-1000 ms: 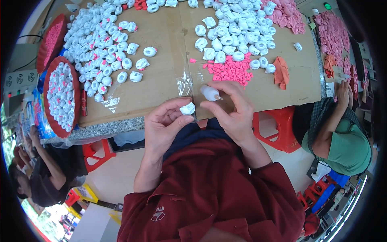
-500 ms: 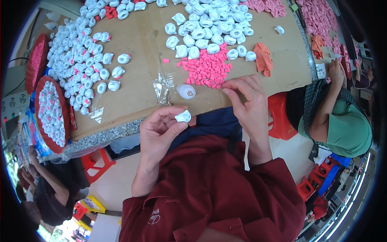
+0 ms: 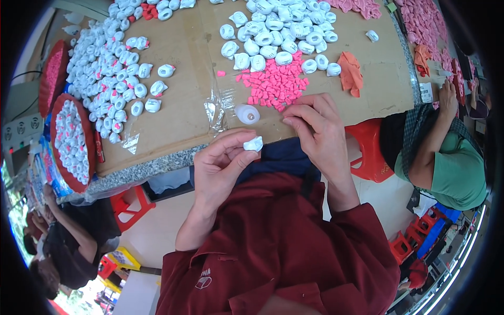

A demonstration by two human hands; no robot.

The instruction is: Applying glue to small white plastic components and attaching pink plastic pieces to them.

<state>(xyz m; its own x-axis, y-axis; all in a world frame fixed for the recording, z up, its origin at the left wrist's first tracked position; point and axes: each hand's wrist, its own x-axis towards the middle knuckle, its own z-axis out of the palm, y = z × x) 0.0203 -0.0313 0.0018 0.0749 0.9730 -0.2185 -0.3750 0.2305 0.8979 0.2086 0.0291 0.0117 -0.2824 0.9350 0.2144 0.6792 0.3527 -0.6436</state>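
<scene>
Thumb and fingers of my left hand (image 3: 223, 163) are closed on a small white molded piece (image 3: 253, 144), held just above the table's front edge. My right hand (image 3: 317, 126) is at the near edge of a pile of small pink pieces (image 3: 273, 83), its thumb and forefinger brought together. Whatever may be between those fingertips is too small to make out. Between the hands and a little farther off stands a small translucent white bottle (image 3: 245, 115) with a metal tip. Behind the pink pile lies a heap of white rounded pieces (image 3: 273, 38) with oval openings.
More white pieces (image 3: 89, 68), some with pink parts, spread over the left side. Red trays (image 3: 90, 157) stand at the left edge. An orange cloth (image 3: 350, 74) lies to the right, pink parts (image 3: 362, 6) behind it. A co-worker in green (image 3: 455, 170) sits at the right.
My right hand has drawn slightly back toward me and its thumb and forefinger have come closer together. My left hand, still holding the white piece, has moved a little toward the right hand.
</scene>
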